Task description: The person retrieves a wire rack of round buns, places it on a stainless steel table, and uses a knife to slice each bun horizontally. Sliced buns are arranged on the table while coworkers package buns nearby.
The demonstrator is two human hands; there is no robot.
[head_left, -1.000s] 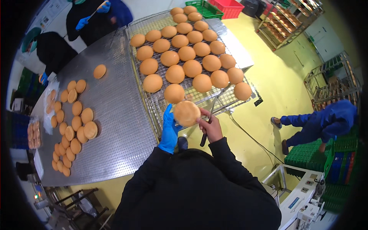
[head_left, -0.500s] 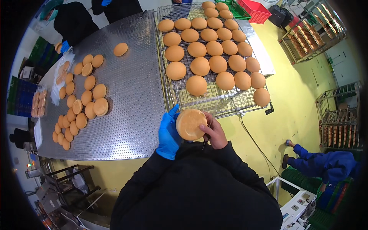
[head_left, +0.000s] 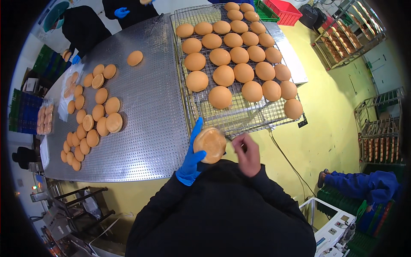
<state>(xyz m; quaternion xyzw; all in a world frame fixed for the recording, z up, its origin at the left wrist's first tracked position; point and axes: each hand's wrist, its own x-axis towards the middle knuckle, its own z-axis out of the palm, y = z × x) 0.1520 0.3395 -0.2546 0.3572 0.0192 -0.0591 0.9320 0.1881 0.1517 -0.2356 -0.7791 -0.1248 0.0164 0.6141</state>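
1. Across the left side, a grey perforated metal table (head_left: 145, 137) bears scattered round golden-brown buns (head_left: 112, 105).
2. Beside it, a silver wire rack (head_left: 250, 116) holds rows of similar buns (head_left: 223, 76).
3. Below the rack, the blue-gloved left hand (head_left: 189, 162) grips one round, pale-faced bun (head_left: 212, 143); light, even rim support should avoid dents.
4. Just right, the bare right hand (head_left: 247, 155) curls, blurred; whether it holds anything cannot be told.

The table (head_left: 145, 141) is dimpled, glossy metal; the rack (head_left: 246, 115) is shiny metal wire. The held bun (head_left: 210, 143) looks smooth, with a faint sheen. A smooth, rubbery glove (head_left: 187, 169) covers the left hand (head_left: 191, 157). The sleeves (head_left: 159, 201) are matt cloth, the red crate (head_left: 286, 13) smooth plastic.
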